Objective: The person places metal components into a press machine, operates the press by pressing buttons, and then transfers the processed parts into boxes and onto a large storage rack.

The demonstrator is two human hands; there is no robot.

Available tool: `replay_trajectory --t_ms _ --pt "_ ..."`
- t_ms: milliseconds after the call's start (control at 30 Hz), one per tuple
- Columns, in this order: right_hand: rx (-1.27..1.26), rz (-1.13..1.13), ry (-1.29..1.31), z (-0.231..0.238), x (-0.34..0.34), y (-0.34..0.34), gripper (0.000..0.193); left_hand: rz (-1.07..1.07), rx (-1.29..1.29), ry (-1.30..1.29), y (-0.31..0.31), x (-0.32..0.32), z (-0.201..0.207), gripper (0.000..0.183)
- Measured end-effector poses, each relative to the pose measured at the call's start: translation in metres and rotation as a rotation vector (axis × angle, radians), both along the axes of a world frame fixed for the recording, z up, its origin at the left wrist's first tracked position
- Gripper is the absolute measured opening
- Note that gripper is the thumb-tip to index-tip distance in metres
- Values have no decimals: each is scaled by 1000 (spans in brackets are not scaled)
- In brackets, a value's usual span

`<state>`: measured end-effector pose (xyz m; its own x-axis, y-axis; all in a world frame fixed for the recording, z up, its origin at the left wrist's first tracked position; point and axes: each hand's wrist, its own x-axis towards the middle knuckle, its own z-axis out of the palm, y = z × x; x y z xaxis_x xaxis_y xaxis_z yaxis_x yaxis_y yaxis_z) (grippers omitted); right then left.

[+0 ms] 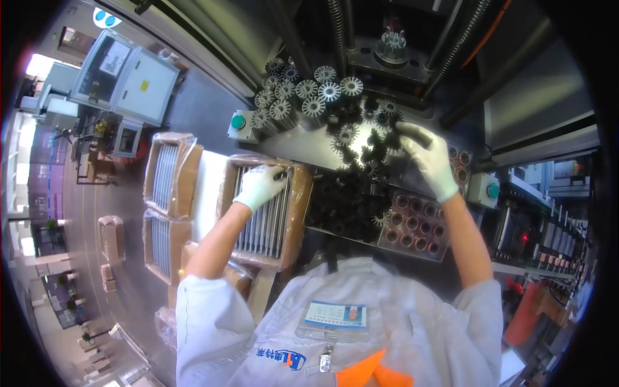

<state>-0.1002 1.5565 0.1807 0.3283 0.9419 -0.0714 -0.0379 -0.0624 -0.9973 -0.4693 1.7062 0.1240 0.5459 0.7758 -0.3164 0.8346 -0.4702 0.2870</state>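
Note:
My left hand (261, 185), in a white glove, reaches over an open carton (298, 213) lined with clear plastic. Long metal shafts (258, 237) lie side by side in it. The fingers curl at the far ends of the shafts; what they grip is hidden. My right hand (429, 161), also gloved, is at the right edge of a pile of black slotted rings (371, 169). Its thumb and forefinger are apart, with their tips close to the black pieces. Silver slotted metal cores (313, 106) stand in a group at the back of the metal table.
A clear tray of copper-coloured rings (412, 222) lies near my right forearm. Press columns and a fixture holding a slotted core (392, 45) rise behind the table. Green buttons stand on boxes left (238, 121) and right (492, 190). More shaft cartons (169, 174) sit at left.

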Motion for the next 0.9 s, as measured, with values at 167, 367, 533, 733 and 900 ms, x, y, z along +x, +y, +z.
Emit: replay_trajectory --t_ms 167,367,533,733,900 --pt "-10 -23 -72 25 -3 31 29 -169 229 -120 -14 -14 -25 38" --pt "175 -214 -181 56 35 99 30 -103 174 -156 -12 -23 -28 35" --pt "199 -426 -541 47 77 168 31 70 -3 -357 -20 -24 -8 42" --pt "10 -324 -599 54 90 188 31 365 -777 -589 -73 -91 -15 61" --pt "76 -299 -1251 67 63 157 43 489 -845 -766 -99 -103 -12 66"
